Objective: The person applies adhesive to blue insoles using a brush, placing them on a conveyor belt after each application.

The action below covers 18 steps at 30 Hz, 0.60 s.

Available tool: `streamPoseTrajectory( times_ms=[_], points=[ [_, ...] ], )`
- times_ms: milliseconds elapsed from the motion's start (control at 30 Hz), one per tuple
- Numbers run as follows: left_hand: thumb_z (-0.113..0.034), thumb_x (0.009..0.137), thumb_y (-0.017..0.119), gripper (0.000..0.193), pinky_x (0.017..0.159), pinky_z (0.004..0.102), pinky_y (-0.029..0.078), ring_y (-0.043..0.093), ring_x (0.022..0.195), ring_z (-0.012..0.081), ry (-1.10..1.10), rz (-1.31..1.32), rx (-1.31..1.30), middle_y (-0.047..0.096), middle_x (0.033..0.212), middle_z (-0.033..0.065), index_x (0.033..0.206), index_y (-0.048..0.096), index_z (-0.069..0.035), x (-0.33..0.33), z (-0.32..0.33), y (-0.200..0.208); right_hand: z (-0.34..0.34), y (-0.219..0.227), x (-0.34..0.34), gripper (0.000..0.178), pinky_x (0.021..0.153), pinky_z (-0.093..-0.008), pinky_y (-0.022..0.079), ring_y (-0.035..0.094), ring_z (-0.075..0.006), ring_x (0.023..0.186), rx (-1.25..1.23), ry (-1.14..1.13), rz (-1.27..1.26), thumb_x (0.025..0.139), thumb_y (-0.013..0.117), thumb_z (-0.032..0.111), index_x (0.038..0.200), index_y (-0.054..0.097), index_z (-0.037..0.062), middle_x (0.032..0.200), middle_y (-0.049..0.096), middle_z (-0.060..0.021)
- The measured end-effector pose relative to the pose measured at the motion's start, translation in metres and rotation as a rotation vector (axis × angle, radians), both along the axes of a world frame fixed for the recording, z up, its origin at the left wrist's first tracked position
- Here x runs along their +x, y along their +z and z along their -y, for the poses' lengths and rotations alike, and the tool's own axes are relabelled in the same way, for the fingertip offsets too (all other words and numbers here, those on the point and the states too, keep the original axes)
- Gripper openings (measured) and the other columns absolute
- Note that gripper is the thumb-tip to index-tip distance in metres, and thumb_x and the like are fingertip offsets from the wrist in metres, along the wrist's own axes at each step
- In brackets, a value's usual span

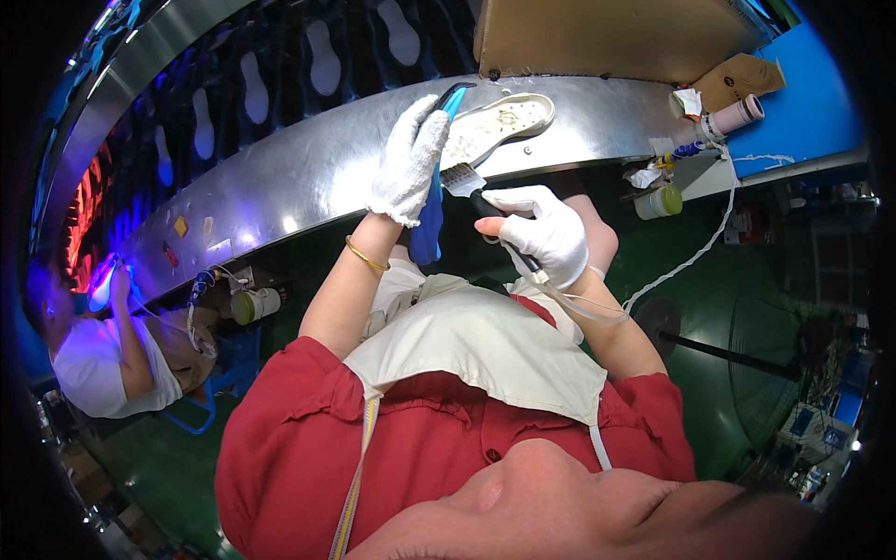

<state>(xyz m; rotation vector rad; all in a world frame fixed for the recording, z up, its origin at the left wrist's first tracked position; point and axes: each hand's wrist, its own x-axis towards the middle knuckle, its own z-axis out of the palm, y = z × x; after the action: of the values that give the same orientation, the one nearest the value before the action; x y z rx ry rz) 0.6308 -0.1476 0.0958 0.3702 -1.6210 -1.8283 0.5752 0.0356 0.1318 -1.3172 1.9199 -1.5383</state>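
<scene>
— So where is the blue shoe (431, 201) right now?

— Up in front of the chest, held on edge, its toe pointing up toward the curved metal counter (308, 177). The left hand (408, 159), in a white knit glove, is wrapped round its upper part with the fingers closed over it.

— And the other hand?

— The right hand (544, 233), gloved the same way, is closed round the dark handle of a small brush (464, 181). The bristles sit just beside the shoe's sole side; I cannot tell whether they touch it.

— Anything on the counter behind?

— A white shoe sole (499, 126) lies flat on the metal, just past the left hand's fingertips. Further right along the counter stand a pink tube (737, 115), some crumpled white paper (689, 101) and a small yellow-green jar (659, 201) by the edge. A white cord (695, 257) hangs down from there.

— What about the person?

— Red shirt (429, 439), cream apron (485, 345), a gold bangle (366, 255) on the left wrist.

— Anyone else nearby?

— Yes, at the far left another person in a white top (93, 369) sits by the same counter, lit by a violet glow. Above the counter, a dark conveyor (280, 84) carries pale sole shapes.
</scene>
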Motion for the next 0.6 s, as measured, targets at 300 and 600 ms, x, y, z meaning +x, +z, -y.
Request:
streamPoseTrajectory(
  times_ms=[300, 600],
  points=[
    [-0.039, 0.091, 0.051, 0.049, 0.089, 0.0310, 0.047, 0.056, 0.101, 0.0179, -0.250, -0.144, 0.597, 0.056, 0.115, 0.0109, 0.125, 0.048, -0.004, 0.004, 0.016, 0.002, -0.005, 0.010, -0.006, 0.026, 0.062, -0.0242, 0.048, 0.061, -0.0170, 0.072, -0.168, -0.022, -0.504, 0.064, 0.073, -0.005, 0.087, 0.069, 0.0068, 0.087, 0.063, -0.0103],
    [-0.061, 0.088, 0.037, 0.071, 0.087, 0.0446, 0.050, 0.056, 0.105, 0.0322, -0.430, -0.233, 0.919, 0.053, 0.119, 0.0213, 0.129, 0.044, -0.003, 0.004, 0.010, 0.019, 0.001, 0.012, -0.004, 0.035, 0.067, -0.0274, 0.050, 0.062, -0.0226, 0.077, -0.154, 0.012, -0.507, 0.062, 0.070, -0.007, 0.091, 0.068, 0.0114, 0.089, 0.063, -0.0104]
  ],
)
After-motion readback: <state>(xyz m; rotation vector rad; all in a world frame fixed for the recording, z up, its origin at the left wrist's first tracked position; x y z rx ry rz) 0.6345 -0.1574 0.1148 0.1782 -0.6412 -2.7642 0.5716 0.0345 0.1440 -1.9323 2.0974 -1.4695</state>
